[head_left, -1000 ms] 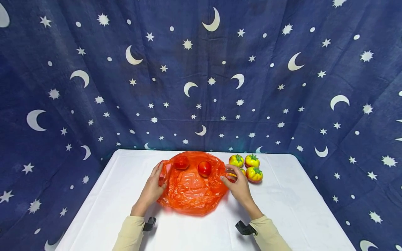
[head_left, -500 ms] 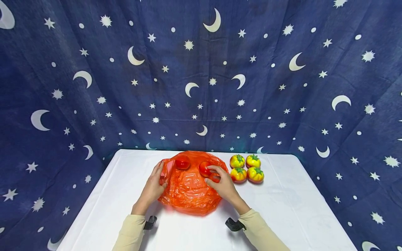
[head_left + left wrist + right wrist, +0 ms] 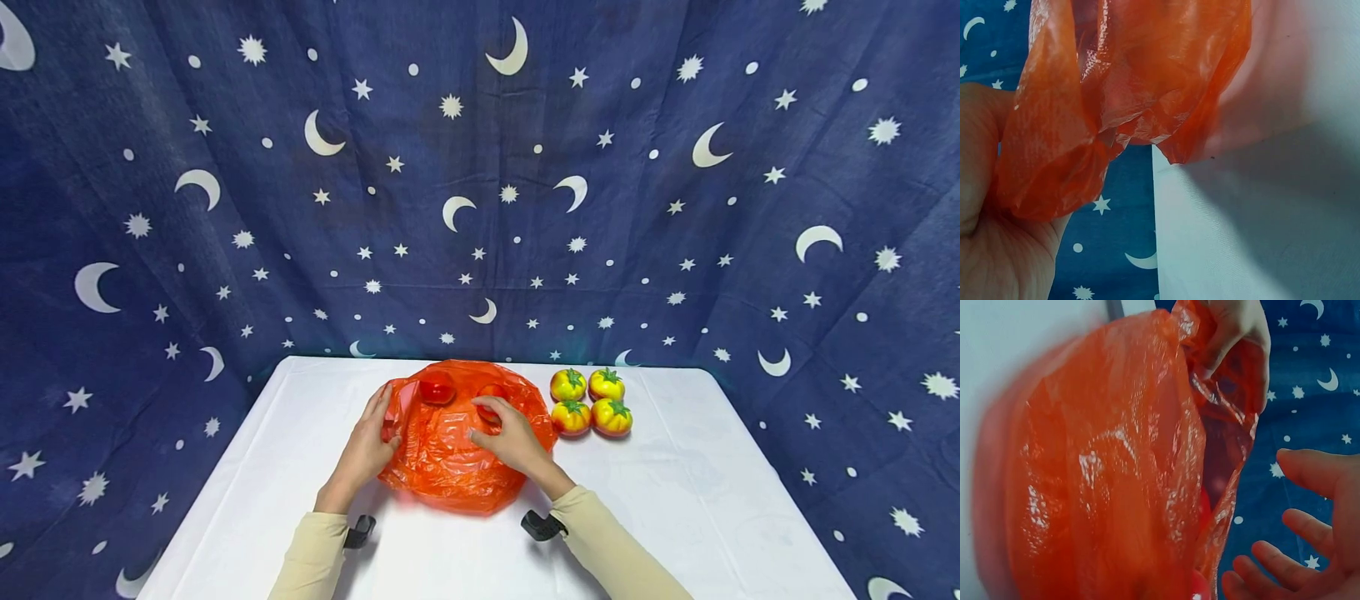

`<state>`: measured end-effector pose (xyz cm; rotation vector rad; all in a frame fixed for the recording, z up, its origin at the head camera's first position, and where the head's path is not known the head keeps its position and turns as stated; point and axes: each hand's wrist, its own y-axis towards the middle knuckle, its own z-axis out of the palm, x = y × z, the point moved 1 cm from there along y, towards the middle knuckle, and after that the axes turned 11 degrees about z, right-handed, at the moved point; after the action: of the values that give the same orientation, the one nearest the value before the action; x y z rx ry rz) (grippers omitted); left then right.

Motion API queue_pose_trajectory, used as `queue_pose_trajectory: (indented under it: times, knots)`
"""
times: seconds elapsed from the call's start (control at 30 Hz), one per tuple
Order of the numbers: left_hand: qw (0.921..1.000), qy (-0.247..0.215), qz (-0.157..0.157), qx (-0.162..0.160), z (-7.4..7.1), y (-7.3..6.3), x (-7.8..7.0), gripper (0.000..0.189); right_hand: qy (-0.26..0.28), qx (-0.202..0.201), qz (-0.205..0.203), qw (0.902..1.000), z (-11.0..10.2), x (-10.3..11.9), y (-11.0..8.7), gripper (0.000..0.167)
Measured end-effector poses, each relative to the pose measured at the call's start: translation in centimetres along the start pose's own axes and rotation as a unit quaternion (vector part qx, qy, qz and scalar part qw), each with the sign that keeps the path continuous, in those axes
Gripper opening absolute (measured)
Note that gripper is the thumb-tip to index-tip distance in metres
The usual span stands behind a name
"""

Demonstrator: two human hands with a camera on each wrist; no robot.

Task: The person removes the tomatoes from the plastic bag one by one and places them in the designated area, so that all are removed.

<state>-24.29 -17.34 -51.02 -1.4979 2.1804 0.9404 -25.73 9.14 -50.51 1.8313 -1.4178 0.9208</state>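
Starry blue cloth [image 3: 375,208] hangs behind the white desk [image 3: 712,500], where we see a crumpled red bag [image 3: 450,471] just right of our left grip [image 3: 367,448], which pinches its edge. Our right grip [image 3: 515,442], spread and holding nothing, is over the bag and nearer the right-hand red tomato [image 3: 492,389], which its fingers partly cover. No long axis reads clearly; whether that tomato sits inside we cannot tell.
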Motion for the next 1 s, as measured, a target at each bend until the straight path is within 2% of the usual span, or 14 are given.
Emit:
queue_pose_trajectory:
  times: [0.33,0.6,0.77,0.83,1.0]
  knots:
    - [0.9999,-0.009,-0.01,0.007,0.0,-0.1,0.3,0.095,-0.046,-0.026,0.022,0.9984,0.3,-0.7,1.8,0.052]
    - [0.9999,-0.003,0.004,-0.01,0.1,-0.1,0.5,0.095,-0.064,-0.04,0.06,0.9954,0.2,-1.3,3.1,0.055]
    - [1.0,-0.005,-0.008,0.001,0.2,-0.1,0.7,0.096,-0.071,-0.066,0.05,0.994,0.0,-1.8,3.6,0.054]
    - [1.0,-0.006,-0.006,-0.001,0.2,-0.1,0.7,0.095,-0.077,-0.078,0.041,0.9931,-0.2,-2.0,3.8,0.053]
    - [0.9999,-0.006,0.005,-0.012,0.2,-0.2,0.8,0.095,-0.088,-0.087,0.048,0.9912,-0.3,-2.7,4.4,0.053]
